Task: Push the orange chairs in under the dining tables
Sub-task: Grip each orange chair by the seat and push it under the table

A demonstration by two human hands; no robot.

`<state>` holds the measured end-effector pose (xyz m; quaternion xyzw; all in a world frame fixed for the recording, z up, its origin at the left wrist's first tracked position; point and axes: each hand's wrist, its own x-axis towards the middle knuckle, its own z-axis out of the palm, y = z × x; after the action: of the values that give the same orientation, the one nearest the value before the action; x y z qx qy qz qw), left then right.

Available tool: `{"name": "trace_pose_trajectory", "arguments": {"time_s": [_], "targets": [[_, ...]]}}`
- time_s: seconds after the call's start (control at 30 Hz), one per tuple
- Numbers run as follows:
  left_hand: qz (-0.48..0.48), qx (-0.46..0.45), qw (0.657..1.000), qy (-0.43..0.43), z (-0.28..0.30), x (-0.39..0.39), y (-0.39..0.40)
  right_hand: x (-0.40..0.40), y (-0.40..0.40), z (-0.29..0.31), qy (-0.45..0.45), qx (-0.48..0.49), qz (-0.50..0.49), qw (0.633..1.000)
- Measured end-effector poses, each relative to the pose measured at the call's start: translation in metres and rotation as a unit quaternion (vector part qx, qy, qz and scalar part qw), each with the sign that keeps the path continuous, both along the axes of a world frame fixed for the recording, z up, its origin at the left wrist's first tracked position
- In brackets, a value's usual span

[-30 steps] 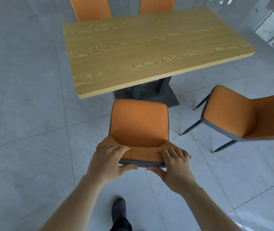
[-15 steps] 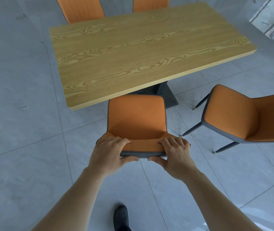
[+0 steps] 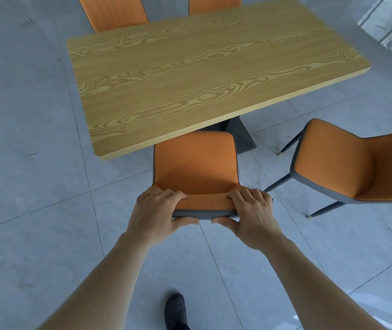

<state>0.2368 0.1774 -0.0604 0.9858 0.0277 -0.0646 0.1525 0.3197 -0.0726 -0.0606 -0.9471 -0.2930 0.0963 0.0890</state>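
Room: a floor [image 3: 35, 210] of large pale grey tiles, with a rectangular wood-grain table [image 3: 190, 75] on a dark pedestal base [image 3: 240, 136]; something glassy or reflective shows beyond the table's far right corner, too unclear to name.

Chair in hand: an orange chair [image 3: 195, 167] with a grey shell, square to the table's near long edge; the front of its seat is at or just under that edge, the rest of the seat and the backrest out on the near side.

Left hand: the left hand [image 3: 159, 213] grips the left end of the backrest top, fingers curled over onto the orange face, thumb on the grey back.

Right hand: the right hand [image 3: 252, 213] grips the right end the same way, its thumb close beside the left thumb.

Second chair: another orange chair [image 3: 357, 167] stands off the table's near right corner, well clear of the edge and turned at an angle, thin dark legs [image 3: 321, 210] showing.

Far side: two orange chair backs [image 3: 114, 10] [image 3: 214, 4] rise just beyond the table's far edge, apparently tucked in.

Near the feet: one dark shoe [image 3: 175, 310] on the tiles below the held chair.

Progress: the far pair looks done. The held chair seems only just started under the table. The angled chair is untouched and would need squaring first. Other tables, if any, are out of view.

Containers: none in sight; nothing lies on the table top.
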Motion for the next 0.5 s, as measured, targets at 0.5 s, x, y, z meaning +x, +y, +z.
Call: {"name": "trace_pose_trajectory", "arguments": {"time_s": [0.5], "targets": [[0.007, -0.015, 0.997, 0.07, 0.03, -0.01, -0.014, -0.022, -0.01, 0.034, 0.044, -0.042, -0.007, 0.998]]}}
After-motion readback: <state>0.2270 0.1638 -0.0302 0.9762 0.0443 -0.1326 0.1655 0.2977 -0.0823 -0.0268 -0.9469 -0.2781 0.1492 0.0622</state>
